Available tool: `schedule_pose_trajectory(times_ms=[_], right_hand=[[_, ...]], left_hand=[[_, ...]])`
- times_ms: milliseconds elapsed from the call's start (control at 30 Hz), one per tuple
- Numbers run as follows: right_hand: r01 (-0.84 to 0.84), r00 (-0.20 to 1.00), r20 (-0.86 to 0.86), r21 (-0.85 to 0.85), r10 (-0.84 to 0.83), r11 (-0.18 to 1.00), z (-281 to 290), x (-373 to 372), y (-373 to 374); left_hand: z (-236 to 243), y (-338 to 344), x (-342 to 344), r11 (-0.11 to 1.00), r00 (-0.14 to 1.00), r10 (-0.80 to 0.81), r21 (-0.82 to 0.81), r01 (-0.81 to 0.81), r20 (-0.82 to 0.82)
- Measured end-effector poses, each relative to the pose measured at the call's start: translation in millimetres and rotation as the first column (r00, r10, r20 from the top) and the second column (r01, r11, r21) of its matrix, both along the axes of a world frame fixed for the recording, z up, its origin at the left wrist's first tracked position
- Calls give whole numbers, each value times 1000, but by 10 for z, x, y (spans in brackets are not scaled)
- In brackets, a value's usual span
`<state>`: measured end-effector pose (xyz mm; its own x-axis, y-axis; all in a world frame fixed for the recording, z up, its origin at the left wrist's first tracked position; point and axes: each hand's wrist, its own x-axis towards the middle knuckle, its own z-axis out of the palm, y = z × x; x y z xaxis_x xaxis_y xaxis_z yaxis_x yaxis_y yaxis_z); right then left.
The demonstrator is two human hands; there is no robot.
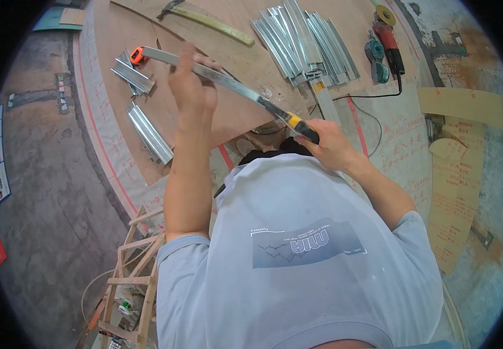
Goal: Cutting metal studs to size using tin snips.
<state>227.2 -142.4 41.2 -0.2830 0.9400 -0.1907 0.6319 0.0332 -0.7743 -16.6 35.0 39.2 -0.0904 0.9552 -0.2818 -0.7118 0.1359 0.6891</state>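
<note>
I judge the silver strip, upper centre, light and stiff, best held mid-length, where the left hand blurs, finger closure unclear, while the right hand wraps the black-and-yellow handle.

From where I stand, the single camera rides on the person's head, wide-eyed and pitched steeply downward. It peers over the white, blue-sleeved, printed T-shirt, nearest of all and filling the lower middle. The bare left hand and bare right hand come next, a little farther off near the centre. Beyond them it faces the flat brown plywood board, with shiny silver metal channels at the far side. Its breadth takes in bare grey concrete floor on the left and printed tan paper sheeting on the right, straight edges bowing toward a round, dark rim.
</note>
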Motion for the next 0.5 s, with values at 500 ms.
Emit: schedule_pose_trajectory(times_ms=[500], right_hand=[[75, 966, 259, -336, 15, 939, 118, 208, 217]], left_hand=[[-272, -435, 150, 879, 759, 269, 474, 59, -593]])
